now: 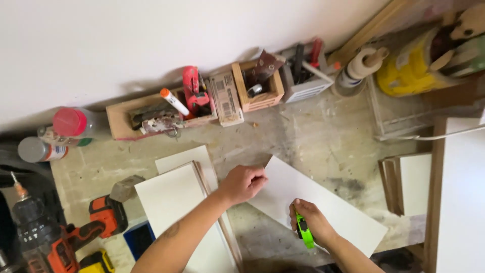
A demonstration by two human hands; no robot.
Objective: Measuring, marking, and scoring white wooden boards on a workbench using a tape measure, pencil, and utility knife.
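A white rectangular panel lies slanted on the stained workbench. My left hand is closed on the panel's near-left corner, fingers pinching its edge. My right hand rests on the panel's lower edge and grips a bright green tool with a black part, which looks like a tape measure or a knife; I cannot tell which. To the left, a stack of white panels with wooden edges lies under my left forearm.
An orange and black drill and a second power tool lie at the left. Spray cans stand at the far left. Wooden boxes with tools line the wall. More white boards lean at the right.
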